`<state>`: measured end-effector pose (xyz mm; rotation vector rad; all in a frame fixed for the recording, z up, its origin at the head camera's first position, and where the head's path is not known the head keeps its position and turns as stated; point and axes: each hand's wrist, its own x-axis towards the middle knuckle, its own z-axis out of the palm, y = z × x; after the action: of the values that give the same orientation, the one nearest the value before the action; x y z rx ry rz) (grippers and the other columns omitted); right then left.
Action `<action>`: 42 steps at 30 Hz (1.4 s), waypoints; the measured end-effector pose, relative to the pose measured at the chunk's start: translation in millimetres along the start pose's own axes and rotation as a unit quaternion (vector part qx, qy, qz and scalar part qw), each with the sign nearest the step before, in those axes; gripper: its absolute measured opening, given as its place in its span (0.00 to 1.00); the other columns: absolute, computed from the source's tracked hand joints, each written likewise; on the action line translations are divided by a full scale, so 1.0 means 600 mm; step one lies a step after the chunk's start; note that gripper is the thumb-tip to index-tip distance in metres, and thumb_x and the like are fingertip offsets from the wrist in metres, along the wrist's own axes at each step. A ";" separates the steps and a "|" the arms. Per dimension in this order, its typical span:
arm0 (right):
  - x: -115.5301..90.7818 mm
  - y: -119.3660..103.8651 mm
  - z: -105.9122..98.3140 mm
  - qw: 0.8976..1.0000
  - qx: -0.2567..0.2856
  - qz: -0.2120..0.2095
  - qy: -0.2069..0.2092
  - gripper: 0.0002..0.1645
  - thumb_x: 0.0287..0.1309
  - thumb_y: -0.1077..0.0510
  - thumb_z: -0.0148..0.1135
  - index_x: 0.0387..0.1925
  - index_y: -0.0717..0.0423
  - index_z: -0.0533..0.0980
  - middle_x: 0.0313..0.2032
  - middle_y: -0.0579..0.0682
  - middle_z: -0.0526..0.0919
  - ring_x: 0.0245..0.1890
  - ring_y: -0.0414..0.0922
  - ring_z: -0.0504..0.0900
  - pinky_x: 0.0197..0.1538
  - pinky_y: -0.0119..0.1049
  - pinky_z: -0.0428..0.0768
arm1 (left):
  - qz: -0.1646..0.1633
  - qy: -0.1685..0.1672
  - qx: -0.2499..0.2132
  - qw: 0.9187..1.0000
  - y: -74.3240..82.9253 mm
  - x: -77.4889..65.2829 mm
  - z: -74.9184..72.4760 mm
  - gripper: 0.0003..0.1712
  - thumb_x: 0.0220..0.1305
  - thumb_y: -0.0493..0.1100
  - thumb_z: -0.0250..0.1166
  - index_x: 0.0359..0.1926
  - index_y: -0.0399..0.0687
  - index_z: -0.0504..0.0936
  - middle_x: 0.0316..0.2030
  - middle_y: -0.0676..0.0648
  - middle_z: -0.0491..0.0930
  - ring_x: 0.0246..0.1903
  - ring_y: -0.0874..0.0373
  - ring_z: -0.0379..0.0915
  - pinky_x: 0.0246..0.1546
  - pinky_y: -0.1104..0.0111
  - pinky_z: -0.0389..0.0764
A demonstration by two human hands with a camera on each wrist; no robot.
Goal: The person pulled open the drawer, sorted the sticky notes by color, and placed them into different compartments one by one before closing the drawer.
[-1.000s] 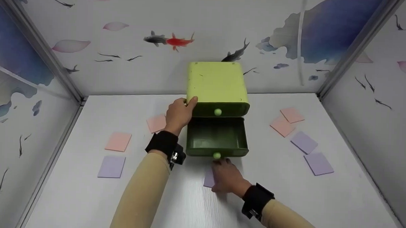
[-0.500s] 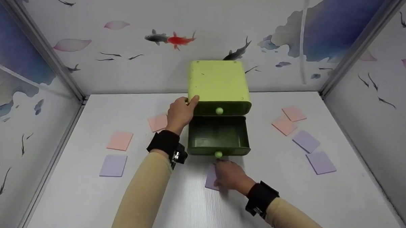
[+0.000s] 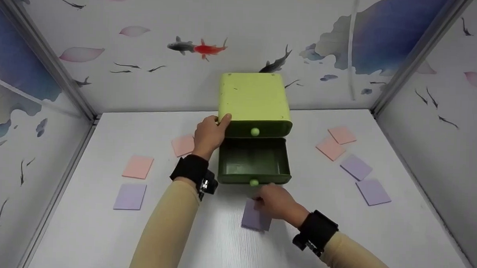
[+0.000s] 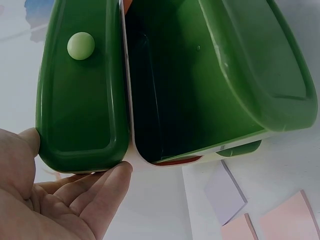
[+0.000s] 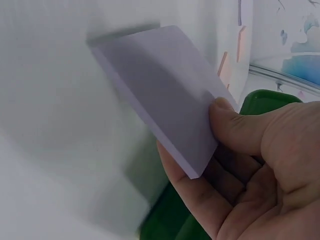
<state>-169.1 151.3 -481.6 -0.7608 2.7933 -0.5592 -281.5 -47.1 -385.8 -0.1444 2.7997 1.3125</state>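
- White bench point(image 3: 218, 252), patterned wall point(image 3: 179, 17) behind.
- Right hand point(image 3: 277, 202) pinches 1 purple tile point(image 3: 255, 220), tilted before the open lower drawer point(image 3: 237, 178); left hand point(image 3: 210, 134) grips the green cabinet's point(image 3: 255, 97) side.
- Pink tiles point(image 3: 137, 167), 4 of them, lie to both sides.
- Pinching firmly near the tile's edge, cabinet braced, should serve best.
- Right wrist view shows thumb and fingers on opposite faces; the head view hides the fingers underneath.
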 end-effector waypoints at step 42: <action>0.091 0.016 -0.170 0.987 -0.084 0.028 0.134 0.07 0.62 0.61 0.63 0.35 0.51 0.87 0.33 0.52 0.88 0.29 0.48 0.83 0.33 0.43 0.79 | 0.011 0.002 -0.001 1.000 -0.002 -0.001 0.000 0.34 0.71 0.64 0.49 0.56 0.40 0.77 0.45 0.41 0.82 0.43 0.49 0.79 0.47 0.57 0.76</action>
<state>-248.1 161.7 -397.4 -0.6789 3.1319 -0.4484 -280.6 -48.0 -386.8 -0.1154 2.8113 1.3203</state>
